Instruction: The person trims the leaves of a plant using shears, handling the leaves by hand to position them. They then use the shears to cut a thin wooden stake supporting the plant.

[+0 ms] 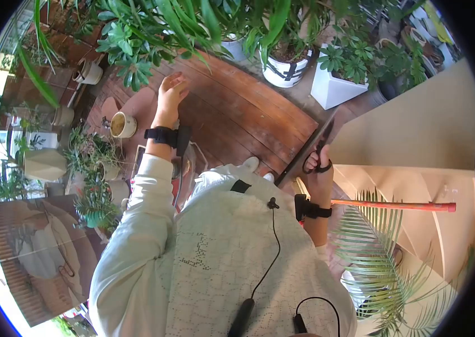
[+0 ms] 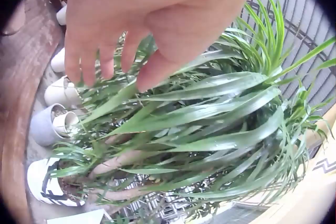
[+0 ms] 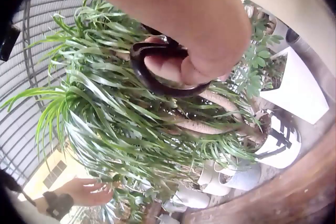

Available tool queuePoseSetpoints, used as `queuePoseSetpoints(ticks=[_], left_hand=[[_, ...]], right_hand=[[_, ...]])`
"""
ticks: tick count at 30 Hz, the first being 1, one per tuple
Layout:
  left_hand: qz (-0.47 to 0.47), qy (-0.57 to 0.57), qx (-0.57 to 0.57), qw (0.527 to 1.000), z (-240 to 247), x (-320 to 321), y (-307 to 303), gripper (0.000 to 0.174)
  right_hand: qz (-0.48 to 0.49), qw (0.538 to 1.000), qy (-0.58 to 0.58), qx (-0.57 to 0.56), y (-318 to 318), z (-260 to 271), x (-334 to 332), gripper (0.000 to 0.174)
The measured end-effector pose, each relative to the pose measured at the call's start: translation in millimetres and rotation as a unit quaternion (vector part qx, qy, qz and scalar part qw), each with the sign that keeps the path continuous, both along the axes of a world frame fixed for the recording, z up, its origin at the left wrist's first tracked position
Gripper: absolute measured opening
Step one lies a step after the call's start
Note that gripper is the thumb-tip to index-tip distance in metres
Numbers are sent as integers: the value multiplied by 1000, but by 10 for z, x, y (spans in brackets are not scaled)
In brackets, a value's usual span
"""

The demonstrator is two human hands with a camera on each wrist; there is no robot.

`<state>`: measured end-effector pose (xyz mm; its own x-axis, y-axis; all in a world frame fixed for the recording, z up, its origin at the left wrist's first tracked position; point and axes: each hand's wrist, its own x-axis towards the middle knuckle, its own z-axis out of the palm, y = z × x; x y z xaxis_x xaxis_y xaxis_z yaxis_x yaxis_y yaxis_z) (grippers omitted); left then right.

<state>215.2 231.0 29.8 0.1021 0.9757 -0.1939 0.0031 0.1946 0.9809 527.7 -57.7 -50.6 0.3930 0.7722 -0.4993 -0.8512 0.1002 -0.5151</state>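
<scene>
My right hand point(image 1: 320, 168) grips a pair of black-handled scissors point(image 3: 140, 71), fingers through the handle loops. In the head view the scissors point away from my body, near the wooden deck's corner. My left hand point(image 1: 171, 98) reaches forward over the reddish wooden deck point(image 1: 237, 106), its fingers loosely spread and holding nothing. Ahead of it grows a large plant with long strap-like green leaves point(image 2: 220, 98) and thick bare stems. In the left wrist view the fingertips overlap these leaves. The plant's stems rise from a white pot with black markings point(image 3: 281, 142).
A white angular pot point(image 1: 335, 87) stands right of the marked pot. Several pale pots line the deck edge. Left is a small round pot point(image 1: 123, 125) by other potted plants. An orange pole point(image 1: 394, 204) and palm fronds point(image 1: 372, 247) are at my right, beside a beige panel point(image 1: 417, 123).
</scene>
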Motion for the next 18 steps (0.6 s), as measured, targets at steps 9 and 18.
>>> queuePoseSetpoints(ticks=[9, 18], left_hand=[[-3, 33, 61, 998, -242, 28, 489, 70], [-116, 72, 89, 987, -462, 194, 1056, 59]], right_hand=[[360, 920, -155, -13, 483, 287, -469, 29], [385, 777, -498, -11, 859, -244, -842, 52]])
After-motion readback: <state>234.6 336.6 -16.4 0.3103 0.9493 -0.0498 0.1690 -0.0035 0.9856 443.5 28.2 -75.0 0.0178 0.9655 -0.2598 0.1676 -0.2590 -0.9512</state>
